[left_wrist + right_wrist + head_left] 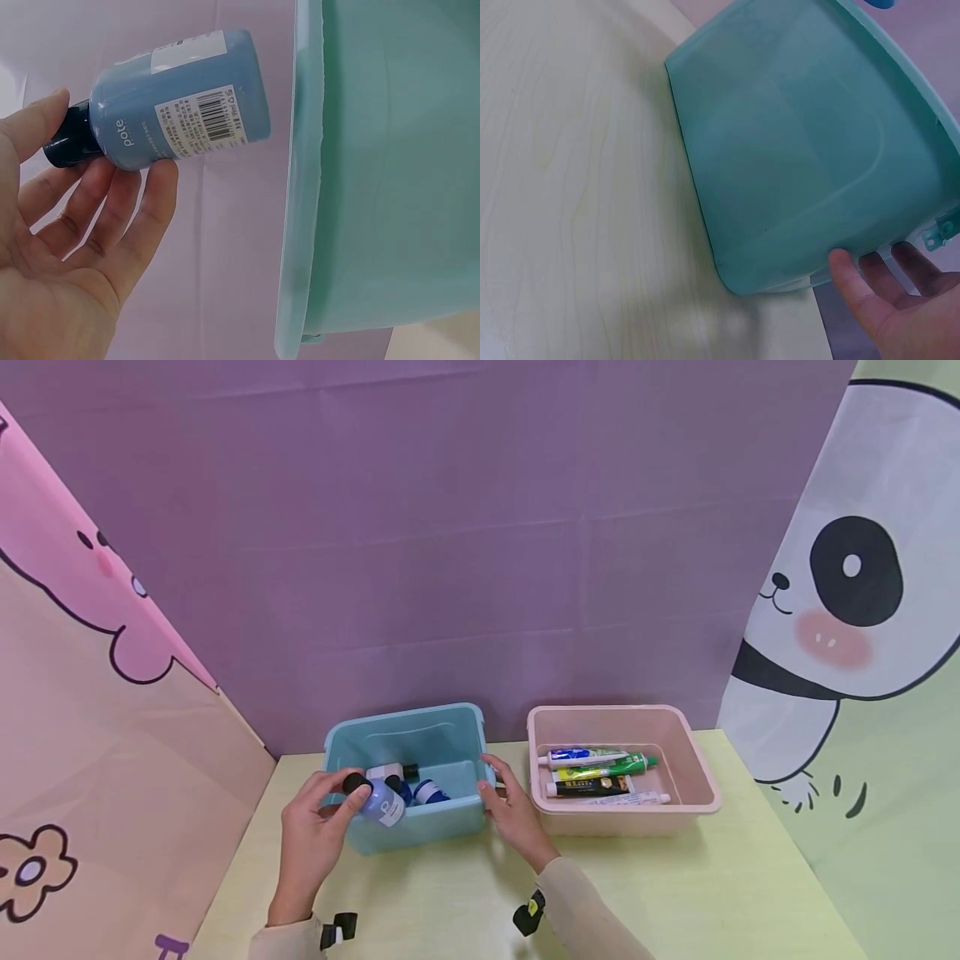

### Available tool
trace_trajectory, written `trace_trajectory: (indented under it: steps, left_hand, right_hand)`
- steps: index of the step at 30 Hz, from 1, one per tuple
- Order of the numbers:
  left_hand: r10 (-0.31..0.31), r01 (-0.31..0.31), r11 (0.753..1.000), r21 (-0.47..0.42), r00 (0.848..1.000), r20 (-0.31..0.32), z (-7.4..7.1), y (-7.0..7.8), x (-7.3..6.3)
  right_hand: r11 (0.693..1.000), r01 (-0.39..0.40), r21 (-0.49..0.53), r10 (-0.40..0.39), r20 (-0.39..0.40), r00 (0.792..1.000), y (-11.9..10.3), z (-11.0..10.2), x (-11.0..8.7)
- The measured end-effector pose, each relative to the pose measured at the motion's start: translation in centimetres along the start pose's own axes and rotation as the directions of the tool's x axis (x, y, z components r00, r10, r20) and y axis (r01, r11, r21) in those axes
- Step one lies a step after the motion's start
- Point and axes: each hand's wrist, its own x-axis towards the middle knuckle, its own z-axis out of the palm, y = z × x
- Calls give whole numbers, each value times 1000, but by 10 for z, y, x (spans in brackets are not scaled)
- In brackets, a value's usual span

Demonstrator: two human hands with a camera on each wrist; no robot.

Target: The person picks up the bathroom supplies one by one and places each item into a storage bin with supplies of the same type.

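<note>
My left hand (315, 827) pinches a blue pump-less bottle (180, 97) by its black cap (71, 135), thumb on one side and fingers on the other. The bottle is tilted, its printed label visible, just above the front left rim of a teal bin (416, 835). Inside that bin lie a white bottle with a black cap (386, 771) and a dark blue container (431, 792); others are partly hidden behind the held bottle. At the bin's front right corner, my right hand (517, 814) rests its thumb and fairly straight fingers against the outside, as the right wrist view shows.
A pink bin (622, 822) stands to the right of the teal one, holding several tubes, among them a green tube (611, 767) and a black tube (592, 787). Both bins sit on a pale wooden table (427, 902) against a purple backdrop (450, 568).
</note>
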Motion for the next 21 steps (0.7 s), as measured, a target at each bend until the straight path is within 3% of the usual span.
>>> trace_trajectory:
  steps: [21]
  left_hand:
    - [27,-30,999,-31,995,-99,-5,-8,14]
  right_hand:
    - [998,10,55,-10,-5,1000,0,1,2]
